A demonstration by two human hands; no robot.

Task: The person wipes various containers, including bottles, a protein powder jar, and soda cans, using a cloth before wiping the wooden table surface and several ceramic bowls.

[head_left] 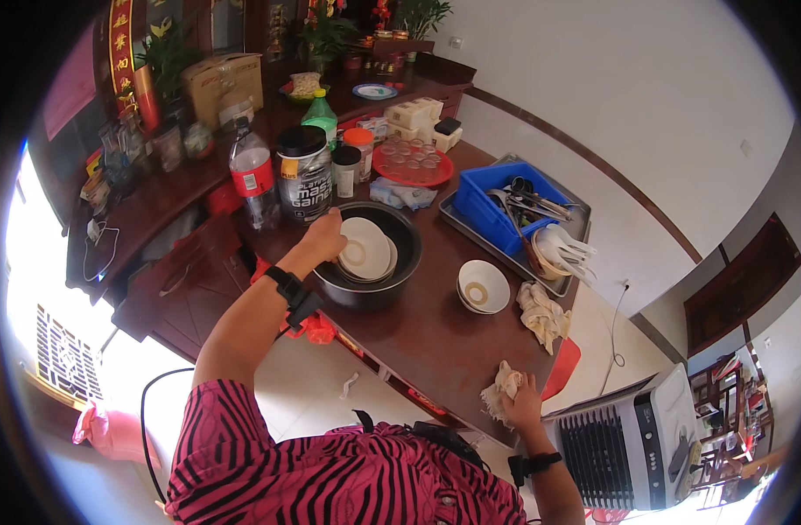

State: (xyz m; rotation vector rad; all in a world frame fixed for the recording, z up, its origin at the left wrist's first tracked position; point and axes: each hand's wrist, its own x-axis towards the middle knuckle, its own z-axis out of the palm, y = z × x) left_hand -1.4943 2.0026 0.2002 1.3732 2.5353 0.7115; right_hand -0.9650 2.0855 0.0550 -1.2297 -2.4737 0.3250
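Note:
My left hand (327, 239) grips the rim of a white bowl (366, 248) at the top of a few nested bowls. These sit inside a dark round pot (368, 296) on the brown table (413, 335). In my right hand (524, 401) is a bunched cream cloth (503, 387), resting on the table near its front right corner. Two or so white bowls (484, 287) stand nested to the right of the pot. Another crumpled cloth (543, 315) lies beside them at the table's right edge.
Behind the pot stand a black-lidded tub (304, 174), a cola bottle (251, 174) and a red tray (413, 172) of small glasses. A blue basket (482, 213) of utensils and a bowl of white spoons (558, 249) rest on a metal tray (450, 211). An air cooler (627, 446) stands at right.

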